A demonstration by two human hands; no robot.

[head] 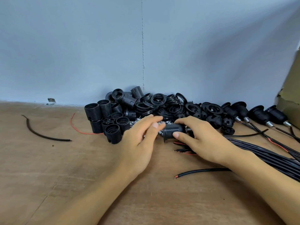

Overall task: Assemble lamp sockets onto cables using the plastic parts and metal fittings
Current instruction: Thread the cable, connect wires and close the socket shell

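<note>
"What's on the table [65,176]?"

"Past both hands, a heap [146,104] of black shells and rings. The cables [267,155] run from under the right wrist and off to its right."

"And the hands?"

"The right hand [199,140] grips a socket [174,129] lying sideways, thumb under it, fingers over. The left hand [139,142] is slack with its fingers straight, tips just beside the socket. I can't tell if they touch."

"Fittings?"

"Small metal fittings [135,123], just beyond the left fingertips."

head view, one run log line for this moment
right hand: grips socket | left hand: open beside socket | assembled sockets: row at back
</note>
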